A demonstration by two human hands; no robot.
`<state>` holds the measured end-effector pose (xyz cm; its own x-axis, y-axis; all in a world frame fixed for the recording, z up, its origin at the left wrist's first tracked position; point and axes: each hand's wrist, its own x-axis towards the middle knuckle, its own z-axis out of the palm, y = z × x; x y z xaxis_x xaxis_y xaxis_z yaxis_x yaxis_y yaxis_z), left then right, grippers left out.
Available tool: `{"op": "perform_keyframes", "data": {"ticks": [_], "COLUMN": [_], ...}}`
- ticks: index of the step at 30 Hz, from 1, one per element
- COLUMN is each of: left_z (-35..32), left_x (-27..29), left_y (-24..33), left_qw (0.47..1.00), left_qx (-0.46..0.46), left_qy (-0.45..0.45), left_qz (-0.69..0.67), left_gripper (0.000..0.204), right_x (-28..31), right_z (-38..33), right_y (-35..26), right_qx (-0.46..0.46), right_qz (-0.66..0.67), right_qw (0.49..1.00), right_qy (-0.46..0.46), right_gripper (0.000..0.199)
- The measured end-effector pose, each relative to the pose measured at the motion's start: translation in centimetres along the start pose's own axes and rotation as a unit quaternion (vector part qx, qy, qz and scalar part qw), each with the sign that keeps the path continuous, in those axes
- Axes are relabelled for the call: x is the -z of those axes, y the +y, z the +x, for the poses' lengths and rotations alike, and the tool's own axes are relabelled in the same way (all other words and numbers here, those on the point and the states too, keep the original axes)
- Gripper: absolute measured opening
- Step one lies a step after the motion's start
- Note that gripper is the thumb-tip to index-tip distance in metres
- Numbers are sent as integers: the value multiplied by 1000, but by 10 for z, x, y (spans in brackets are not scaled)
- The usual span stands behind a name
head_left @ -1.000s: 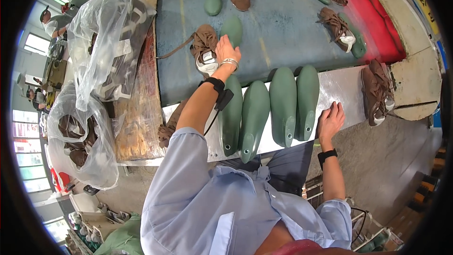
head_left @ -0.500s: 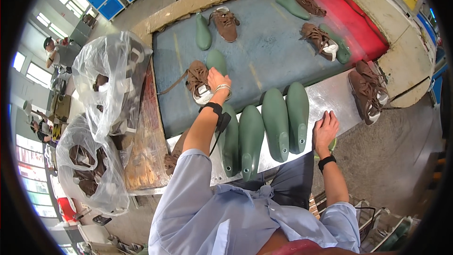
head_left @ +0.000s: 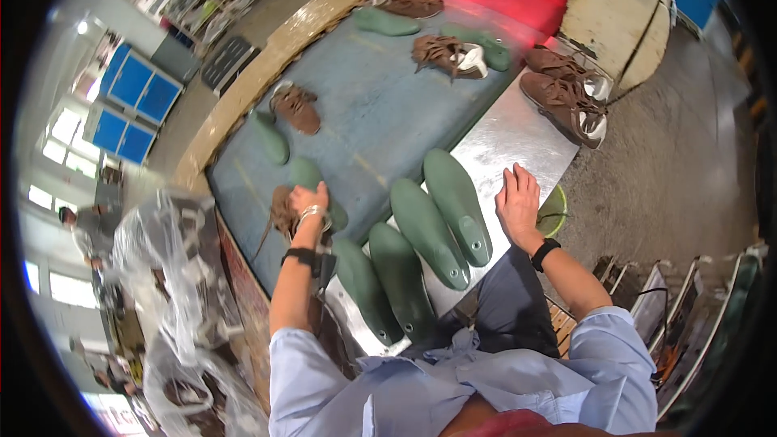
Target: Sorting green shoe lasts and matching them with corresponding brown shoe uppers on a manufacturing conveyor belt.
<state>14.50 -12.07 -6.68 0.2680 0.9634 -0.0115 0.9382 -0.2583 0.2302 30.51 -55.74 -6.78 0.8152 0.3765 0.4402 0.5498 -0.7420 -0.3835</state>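
Your left hand (head_left: 311, 197) lay over a green shoe last (head_left: 306, 170) on the blue-grey surface (head_left: 364, 117), beside a brown shoe (head_left: 282, 209); its grip could not be determined. Your right hand (head_left: 520, 204) rested, loosely open and empty, on the metal desk (head_left: 526, 133).

Blue cabinets (head_left: 159, 99) and bright windows (head_left: 73, 289) stand at left, grey floor (head_left: 684, 170) at right.

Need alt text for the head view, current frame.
A person's left hand is on a green shoe form beside a brown shoe on a blue-gray work surface; the empty right hand is at the edge of a metal shelf. Four more green forms lie on the shelf, with two brown shoes at its far end.
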Motion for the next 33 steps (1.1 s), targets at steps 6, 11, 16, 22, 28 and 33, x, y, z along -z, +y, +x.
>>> {"op": "perform_keyframes", "data": {"ticks": [6, 11, 16, 22, 28, 33], "left_z": [97, 161, 217, 245, 175, 57], "left_x": [35, 33, -14, -38, 18, 59], "left_y": [60, 149, 150, 100, 67, 78], "left_qw": [909, 927, 898, 958, 854, 805], "left_qx": [-339, -290, -303, -182, -478, -589], "left_qy": [207, 50, -19, 22, 174, 57], "left_qz": [124, 234, 319, 219, 109, 36], "left_gripper": [70, 63, 57, 59, 48, 43], "right_x": [9, 6, 2, -5, -41, -124], "right_z": [3, 7, 13, 20, 195, 313], "right_y": [-3, -9, -16, -14, -23, 18], "right_qx": [7, -9, -26, 2, 264, 209], "right_qz": [-15, -25, -42, -68, -38, -214], "right_qw": [999, 998, 995, 995, 963, 942], "right_qy": [-31, -57, -82, -77, -40, -153], "right_gripper": [40, 39, 40, 40, 47, 51]}}
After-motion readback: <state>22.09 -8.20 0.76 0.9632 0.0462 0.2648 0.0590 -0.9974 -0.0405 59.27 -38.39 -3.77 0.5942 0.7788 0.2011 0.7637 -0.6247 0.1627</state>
